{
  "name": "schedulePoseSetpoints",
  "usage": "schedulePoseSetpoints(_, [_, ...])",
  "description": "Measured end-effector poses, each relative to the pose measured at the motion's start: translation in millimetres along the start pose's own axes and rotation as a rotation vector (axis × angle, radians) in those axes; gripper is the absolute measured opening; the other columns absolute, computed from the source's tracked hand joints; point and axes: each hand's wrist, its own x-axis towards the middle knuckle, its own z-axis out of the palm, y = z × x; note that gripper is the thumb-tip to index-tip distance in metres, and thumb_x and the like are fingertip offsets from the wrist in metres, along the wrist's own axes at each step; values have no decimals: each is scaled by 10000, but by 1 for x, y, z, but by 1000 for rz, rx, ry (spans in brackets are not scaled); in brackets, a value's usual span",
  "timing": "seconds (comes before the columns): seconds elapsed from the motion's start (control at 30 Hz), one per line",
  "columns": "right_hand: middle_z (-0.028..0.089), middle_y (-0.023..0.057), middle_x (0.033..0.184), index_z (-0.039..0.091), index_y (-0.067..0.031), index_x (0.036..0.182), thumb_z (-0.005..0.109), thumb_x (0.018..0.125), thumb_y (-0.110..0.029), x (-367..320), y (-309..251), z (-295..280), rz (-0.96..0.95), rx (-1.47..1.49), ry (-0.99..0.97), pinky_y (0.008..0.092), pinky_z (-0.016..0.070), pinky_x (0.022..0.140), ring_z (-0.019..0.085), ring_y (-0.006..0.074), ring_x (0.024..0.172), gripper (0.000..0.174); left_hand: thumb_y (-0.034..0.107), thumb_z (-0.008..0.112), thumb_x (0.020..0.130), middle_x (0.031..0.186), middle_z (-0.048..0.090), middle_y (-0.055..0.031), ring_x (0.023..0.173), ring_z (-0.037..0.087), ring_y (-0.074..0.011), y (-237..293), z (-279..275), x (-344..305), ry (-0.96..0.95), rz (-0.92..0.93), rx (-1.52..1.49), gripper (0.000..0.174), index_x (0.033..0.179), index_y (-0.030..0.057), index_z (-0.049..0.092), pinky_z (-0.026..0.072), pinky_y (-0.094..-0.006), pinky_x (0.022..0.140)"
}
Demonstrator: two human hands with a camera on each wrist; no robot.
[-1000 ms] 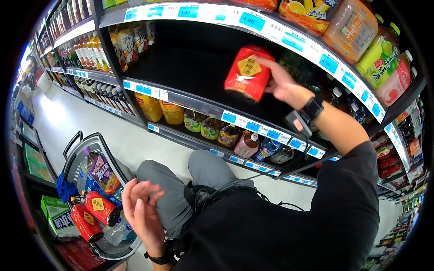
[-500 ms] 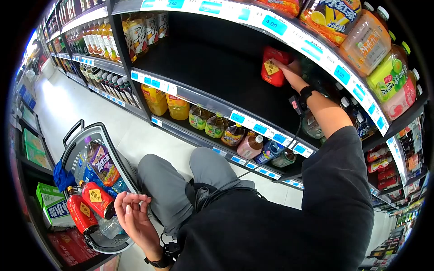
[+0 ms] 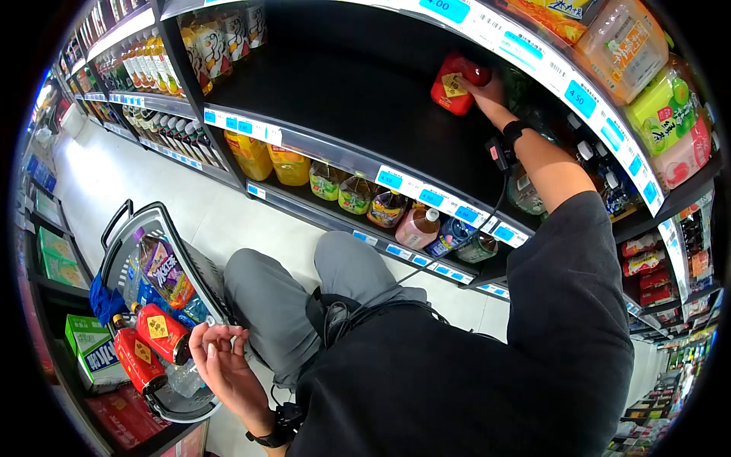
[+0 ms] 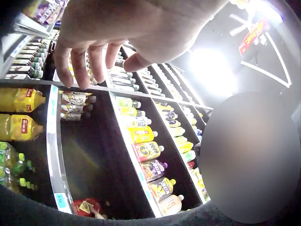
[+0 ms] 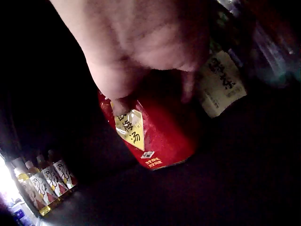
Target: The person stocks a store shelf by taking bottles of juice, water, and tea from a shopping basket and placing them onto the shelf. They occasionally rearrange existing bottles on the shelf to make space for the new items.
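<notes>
Deep in the dark middle shelf, my right hand (image 3: 489, 93) grips a red drink bottle (image 3: 454, 100) with a yellow diamond label. The right wrist view has the thumb on the label side of the bottle (image 5: 167, 134) and a finger on the far side; its upper part is hidden under the hand. A bottle with a pale label (image 5: 223, 84) stands just beyond it. Loosely curled and holding nothing, my left hand (image 3: 228, 373) hovers by the shopping basket (image 3: 204, 266). Two similar red bottles (image 3: 161, 327) lie in the basket, beside a purple-labelled bottle (image 3: 164, 266).
A shelf edge with price tags (image 3: 582, 95) runs above my right arm. Several bottles (image 3: 354, 194) fill the shelf below, and yellow drinks (image 3: 205, 57) stand at the middle shelf's left end. A green-and-white carton (image 3: 95, 346) sits behind the basket. A cable (image 3: 502, 202) hangs from the right wrist.
My right hand has carried the red bottle from the shelf front deeper inside, and it now stands more upright. The left hand has shifted slightly down and left, still empty.
</notes>
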Motion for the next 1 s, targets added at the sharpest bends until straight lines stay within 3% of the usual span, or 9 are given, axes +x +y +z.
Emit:
schedulePoseSetpoints(0.1, [654,206,1059,537,28,1136,870,647,-387,9,12,10,-59,-97,89,386,513,846,649,318,978,722,187,429,980,1088,560,-111,998,579,-225,-1,1,-3,6,-1,1,347,1280,13,436,476,-371,904])
schedulePoseSetpoints(0.3, [561,208,1214,539,-4,1168,795,722,-234,5,-5,22,-78,-335,420,409,458,951,547,332,1147,563,200,440,978,1096,562,-108,1012,573,-223,0,-1,-6,10,2,1,353,1281,18,443,468,-370,914])
schedulePoseSetpoints(0.37, [526,163,1312,495,-129,1295,654,813,-162,-3,-27,12,-88,-541,92,459,439,989,515,388,1189,508,206,444,978,1098,563,-105,1016,571,-221,3,-4,-8,22,7,10,358,1284,21,444,464,-371,917])
schedulePoseSetpoints(0.4, [485,88,1380,532,-187,1277,576,836,-85,-10,-48,8,-198,-772,-93,476,412,1006,462,328,1266,455,211,448,977,1103,564,-102,1022,569,-220,3,-6,-9,31,9,19,362,1286,22,444,461,-372,919])
schedulePoseSetpoints(0.43, [485,88,1380,532,-187,1277,576,836,-85,-11,-54,9,-197,-771,-95,476,412,1006,462,328,1266,455,216,451,976,1107,565,-99,1028,568,-219,3,-8,-10,34,8,26,366,1288,24,444,459,-373,920])
schedulePoseSetpoints(0.5, [449,66,1419,561,-194,1258,585,837,-121,-13,-57,10,-743,-1228,-211,505,363,1028,389,268,1336,428,220,452,976,1111,565,-96,1031,568,-219,1,-13,-10,38,6,21,369,1288,23,444,458,-372,921])
schedulePoseSetpoints(0.83, [437,60,1432,617,-186,1219,507,902,-210,16,-15,33,-632,-1325,-217,566,320,1039,283,276,1406,337,259,448,985,1154,555,-98,1049,564,-210,15,-40,-10,138,81,92,406,1314,22,431,456,-353,934])
schedulePoseSetpoints(0.9, [449,62,1424,627,-169,1191,519,886,-169,20,-11,38,-579,-1207,-206,612,188,1112,293,270,1404,324,261,449,984,1162,550,-101,1058,558,-207,22,-46,-11,170,89,110,412,1318,22,428,455,-353,943])
schedulePoseSetpoints(1.0, [472,63,1405,620,-168,1200,545,861,-147,33,4,42,-572,-1201,-215,588,246,1097,345,275,1377,348,235,424,988,1109,553,-97,1010,557,-202,34,-60,-12,290,138,143,373,1292,20,437,448,-370,923])
